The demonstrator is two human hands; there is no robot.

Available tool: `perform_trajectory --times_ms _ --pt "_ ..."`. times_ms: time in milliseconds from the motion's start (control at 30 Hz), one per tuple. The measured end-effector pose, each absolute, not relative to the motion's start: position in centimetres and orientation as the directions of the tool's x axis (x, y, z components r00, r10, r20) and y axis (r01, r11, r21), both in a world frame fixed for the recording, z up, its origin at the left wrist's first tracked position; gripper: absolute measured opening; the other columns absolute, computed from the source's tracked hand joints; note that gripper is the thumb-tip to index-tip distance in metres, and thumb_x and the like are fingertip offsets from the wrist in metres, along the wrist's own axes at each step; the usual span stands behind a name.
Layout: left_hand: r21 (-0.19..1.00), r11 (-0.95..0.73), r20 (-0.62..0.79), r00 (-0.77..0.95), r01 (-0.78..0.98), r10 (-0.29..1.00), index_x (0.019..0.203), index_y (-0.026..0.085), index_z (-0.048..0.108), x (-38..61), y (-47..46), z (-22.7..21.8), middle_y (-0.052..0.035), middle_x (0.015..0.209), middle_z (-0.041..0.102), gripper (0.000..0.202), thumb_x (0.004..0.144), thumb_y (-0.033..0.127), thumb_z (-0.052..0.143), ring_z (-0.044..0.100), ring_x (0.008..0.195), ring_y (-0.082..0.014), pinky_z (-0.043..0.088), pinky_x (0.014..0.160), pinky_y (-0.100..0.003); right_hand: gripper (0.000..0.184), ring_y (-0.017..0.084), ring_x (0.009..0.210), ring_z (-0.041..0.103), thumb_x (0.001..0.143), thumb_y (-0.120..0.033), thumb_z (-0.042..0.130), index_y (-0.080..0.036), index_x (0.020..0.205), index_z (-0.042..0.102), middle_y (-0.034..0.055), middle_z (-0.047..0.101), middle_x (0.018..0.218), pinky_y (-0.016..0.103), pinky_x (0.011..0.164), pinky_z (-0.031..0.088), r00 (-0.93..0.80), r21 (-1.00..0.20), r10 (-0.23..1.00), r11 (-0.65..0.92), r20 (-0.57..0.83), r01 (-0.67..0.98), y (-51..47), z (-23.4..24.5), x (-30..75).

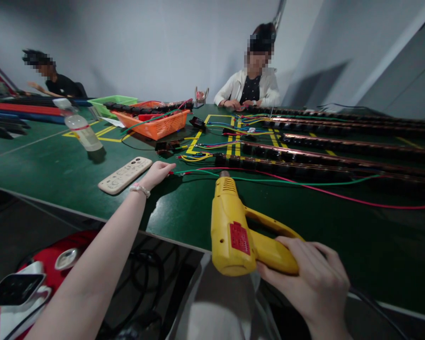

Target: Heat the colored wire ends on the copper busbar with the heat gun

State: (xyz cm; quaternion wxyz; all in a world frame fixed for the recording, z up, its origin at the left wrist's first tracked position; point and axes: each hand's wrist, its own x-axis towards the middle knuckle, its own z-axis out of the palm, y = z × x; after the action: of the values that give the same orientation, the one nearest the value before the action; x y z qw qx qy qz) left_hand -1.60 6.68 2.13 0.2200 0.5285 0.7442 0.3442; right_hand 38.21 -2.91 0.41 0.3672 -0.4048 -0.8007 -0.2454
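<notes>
My right hand (310,276) is wrapped round the handle of a yellow heat gun (235,226), whose nozzle points away from me toward the wires. My left hand (157,173), with a bead bracelet at the wrist, reaches over the green table (56,165) and pinches the end of a red wire (304,186) and green wire (276,180) that run off to the right. A beige remote control (125,175) lies just left of that hand.
Long dark strips with copper rails (340,151) and coloured wires fill the right half. An orange basket (156,123), a green tray (111,104) and a clear bottle (82,132) stand at the back left. Two other people sit at the far side. A phone (14,289) rests near my lap.
</notes>
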Motion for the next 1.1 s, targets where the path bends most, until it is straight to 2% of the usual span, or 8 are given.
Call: perform_trajectory --times_ms 200,500,633,833,967,1100 --pt "0.74 0.174 0.064 -0.326 0.65 0.943 0.056 0.012 0.041 -1.8 6.9 1.8 0.0018 0.049 0.037 0.052 0.071 0.06 0.046 0.028 0.046 -0.0025 0.021 0.048 -0.019 0.039 0.006 0.075 0.051 0.072 -0.055 0.056 -0.017 0.083 0.057 -0.0038 0.06 0.077 0.026 0.085 0.034 -0.35 -0.046 0.518 0.606 0.781 0.794 -3.0 0.1 35.3" --pt "0.779 0.104 0.088 -0.273 0.618 0.958 0.053 0.012 0.04 -2.0 7.1 1.5 0.0027 0.046 0.034 0.045 0.071 0.051 0.052 0.024 0.045 -0.0022 0.015 0.047 -0.02 0.042 0.007 0.073 0.051 0.066 -0.056 0.057 -0.017 0.081 0.057 -0.003 0.057 0.074 0.028 0.086 0.032 -0.304 -0.176 0.543 0.662 0.783 0.728 -3.3 -0.4 30.7" --pt "0.792 0.077 0.096 -0.248 0.606 0.964 0.052 0.011 0.043 -1.7 6.8 1.9 0.0028 0.044 0.033 0.037 0.071 0.041 0.054 0.023 0.047 -0.0019 0.012 0.048 -0.02 0.043 0.007 0.073 0.05 0.064 -0.056 0.058 -0.017 0.08 0.056 -0.0025 0.056 0.072 0.028 0.086 0.031 -0.306 -0.199 0.55 0.676 0.777 0.71 -3.4 -0.6 29.3" --pt "0.779 0.077 0.095 -0.238 0.623 0.967 0.053 0.01 0.043 -1.2 6.3 2.3 0.0029 0.043 0.03 0.035 0.076 0.035 0.05 0.021 0.05 -0.0013 0.011 0.05 -0.019 0.044 0.006 0.074 0.05 0.065 -0.058 0.059 -0.017 0.081 0.057 -0.0027 0.057 0.073 0.026 0.087 0.03 -0.297 -0.215 0.545 0.687 0.784 0.694 -3.3 -0.7 29.2" --pt "0.765 0.072 0.096 -0.224 0.64 0.97 0.053 0.01 0.042 -1.4 6.4 2.3 0.0027 0.045 0.03 0.036 0.076 0.036 0.049 0.021 0.051 -0.0013 0.013 0.051 -0.018 0.042 0.005 0.075 0.051 0.065 -0.056 0.061 -0.018 0.082 0.057 -0.0034 0.058 0.075 0.025 0.089 0.031 -0.295 -0.228 0.555 0.686 0.777 0.691 -3.4 -0.5 29.8" --pt "0.745 0.079 0.082 -0.209 0.662 0.974 0.053 0.011 0.038 -1.8 6.5 2.0 0.0029 0.047 0.029 0.041 0.074 0.045 0.049 0.022 0.048 -0.002 0.013 0.048 -0.019 0.04 0.005 0.076 0.052 0.066 -0.054 0.061 -0.018 0.083 0.058 -0.0042 0.06 0.079 0.024 0.089 0.032 -0.296 -0.209 0.551 0.677 0.78 0.706 -3.3 -0.3 31.0"
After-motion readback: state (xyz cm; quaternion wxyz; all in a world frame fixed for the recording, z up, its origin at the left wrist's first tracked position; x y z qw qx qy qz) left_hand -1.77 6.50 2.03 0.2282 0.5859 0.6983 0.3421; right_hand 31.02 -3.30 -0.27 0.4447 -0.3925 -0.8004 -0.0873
